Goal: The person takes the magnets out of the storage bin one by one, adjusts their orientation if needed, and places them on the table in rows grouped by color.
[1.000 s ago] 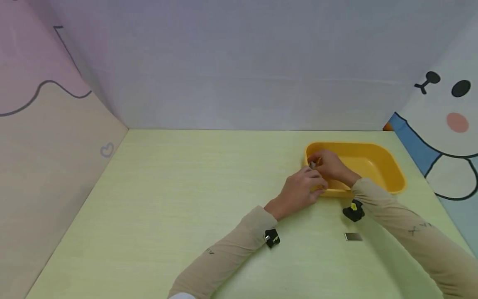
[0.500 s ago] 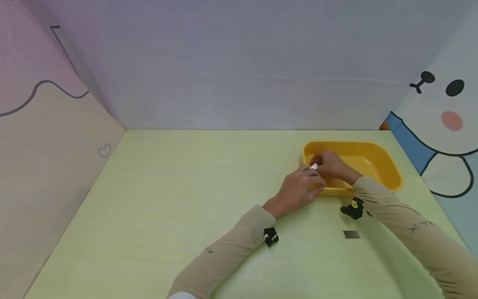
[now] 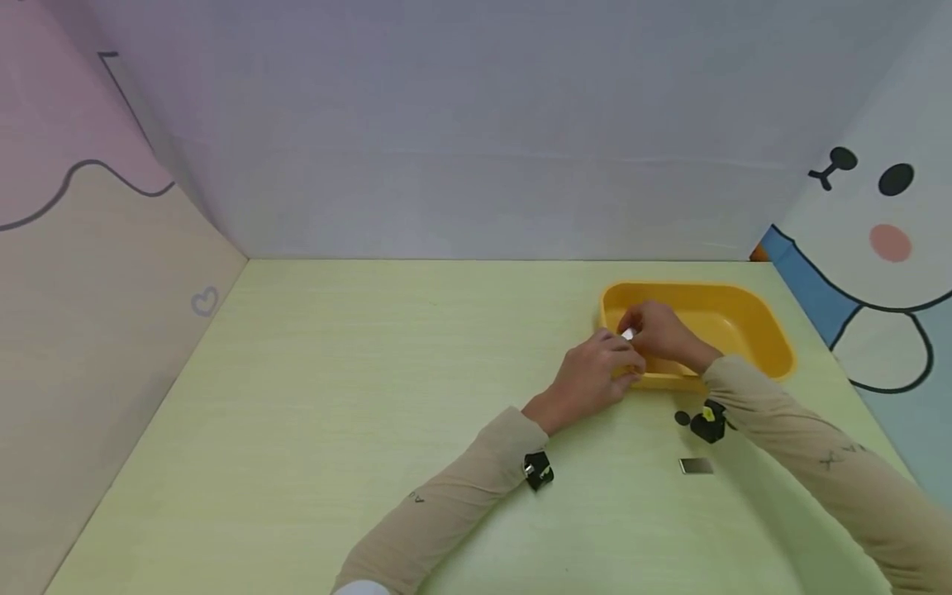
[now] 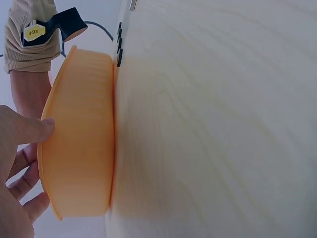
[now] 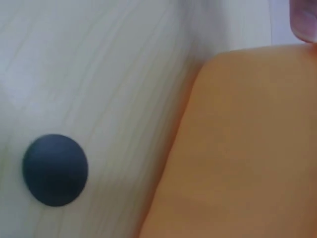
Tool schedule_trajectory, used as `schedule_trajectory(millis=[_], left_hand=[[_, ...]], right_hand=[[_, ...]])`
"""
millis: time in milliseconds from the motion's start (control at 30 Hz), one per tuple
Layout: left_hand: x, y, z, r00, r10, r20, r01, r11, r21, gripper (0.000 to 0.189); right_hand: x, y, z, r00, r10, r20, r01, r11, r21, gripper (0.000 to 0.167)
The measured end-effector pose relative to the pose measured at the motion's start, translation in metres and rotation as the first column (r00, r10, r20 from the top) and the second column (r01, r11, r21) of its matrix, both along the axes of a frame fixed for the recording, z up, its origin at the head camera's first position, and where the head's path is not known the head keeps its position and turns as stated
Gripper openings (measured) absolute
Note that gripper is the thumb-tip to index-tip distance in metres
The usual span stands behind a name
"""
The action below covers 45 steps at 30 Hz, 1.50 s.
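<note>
A yellow tray [image 3: 721, 330] stands at the right of the table, with both hands at its left end. My left hand [image 3: 595, 372] grips its near left rim; in the left wrist view the thumb [image 4: 42, 129] lies outside the orange-looking wall [image 4: 81, 134], while some fingers pass behind the rim. My right hand [image 3: 658, 330] reaches over the tray, fingers bent, and pinches a small white shiny piece [image 3: 628, 335] close to the left fingers. Its exact kind cannot be told, since the fingers hide most of it. The right wrist view shows only a fingertip [image 5: 304, 22] above the tray's rim.
Near the tray's front side lie several flat black discs [image 5: 55, 170], partly behind the right wrist camera [image 3: 710, 420]. A small silver rectangular plate [image 3: 696, 466] lies closer to the person. Printed fabric walls [image 3: 476, 165] border the table.
The white piece between the hands has tilted and shows less between the fingers than half a second ago. The right wrist has shifted slightly, uncovering a black disc. The left hand barely moves.
</note>
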<state>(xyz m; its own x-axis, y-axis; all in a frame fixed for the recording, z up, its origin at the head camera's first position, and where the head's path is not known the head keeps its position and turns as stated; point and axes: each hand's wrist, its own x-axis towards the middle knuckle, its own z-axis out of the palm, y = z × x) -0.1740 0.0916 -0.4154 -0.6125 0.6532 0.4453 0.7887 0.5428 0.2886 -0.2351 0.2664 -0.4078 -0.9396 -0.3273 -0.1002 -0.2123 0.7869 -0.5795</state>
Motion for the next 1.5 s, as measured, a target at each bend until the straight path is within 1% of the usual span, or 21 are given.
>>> schedule_trajectory(millis=[133,333,467,633,800,900,1033,1133,1233,1367,1433,1500], left_hand=[[-0.001,0.002,-0.001,1.0,-0.004,0.006,0.004,1.0,0.0,0.012],[-0.002,0.003,-0.003,1.0,-0.004,-0.002,0.004,1.0,0.012,0.011],[-0.004,0.004,-0.003,1.0,0.001,-0.005,-0.001,1.0,0.014,0.01],[-0.005,0.004,-0.004,1.0,0.007,-0.003,-0.007,1.0,0.002,0.01],[-0.005,0.004,-0.004,1.0,0.017,-0.009,-0.017,1.0,-0.003,0.01],[-0.005,0.003,-0.003,1.0,0.023,-0.012,-0.023,1.0,0.0,0.009],[-0.004,0.003,-0.002,1.0,0.02,0.002,-0.02,1.0,-0.001,0.008],[-0.005,0.003,-0.001,1.0,0.014,0.016,-0.014,1.0,0.001,0.008],[-0.006,0.004,-0.002,1.0,0.011,0.016,-0.011,1.0,0.005,0.008],[-0.008,0.005,-0.002,1.0,0.01,0.009,-0.01,1.0,0.01,0.007],[-0.009,0.005,-0.002,1.0,0.009,0.004,-0.009,1.0,0.007,0.007],[-0.009,0.006,-0.002,1.0,0.009,0.004,-0.009,1.0,0.002,0.007]], right_hand=[[0.004,0.004,0.0,1.0,-0.001,-0.015,0.001,1.0,-0.017,0.013],[0.008,0.013,0.002,1.0,-0.022,0.015,0.023,0.999,-0.028,0.014],[0.008,0.022,0.001,1.0,-0.018,0.022,0.019,0.999,-0.049,0.014],[0.009,0.032,0.0,0.997,-0.038,0.062,0.044,0.995,-0.089,0.018],[0.016,0.036,0.004,0.99,-0.081,0.117,0.095,0.989,-0.118,0.021],[0.018,0.038,0.006,0.982,-0.11,0.151,0.13,0.984,-0.125,0.023],[0.019,0.043,0.006,0.974,-0.139,0.18,0.166,0.976,-0.143,0.025],[0.02,0.047,0.007,0.97,-0.158,0.187,0.187,0.971,-0.151,0.027],[0.021,0.052,0.008,0.967,-0.177,0.181,0.206,0.966,-0.158,0.028],[0.023,0.06,0.009,0.968,-0.168,0.186,0.206,0.957,-0.206,0.031],[0.025,0.064,0.009,0.967,-0.152,0.205,0.2,0.951,-0.237,0.033],[0.028,0.068,0.009,0.96,-0.148,0.238,0.211,0.941,-0.265,0.035]])
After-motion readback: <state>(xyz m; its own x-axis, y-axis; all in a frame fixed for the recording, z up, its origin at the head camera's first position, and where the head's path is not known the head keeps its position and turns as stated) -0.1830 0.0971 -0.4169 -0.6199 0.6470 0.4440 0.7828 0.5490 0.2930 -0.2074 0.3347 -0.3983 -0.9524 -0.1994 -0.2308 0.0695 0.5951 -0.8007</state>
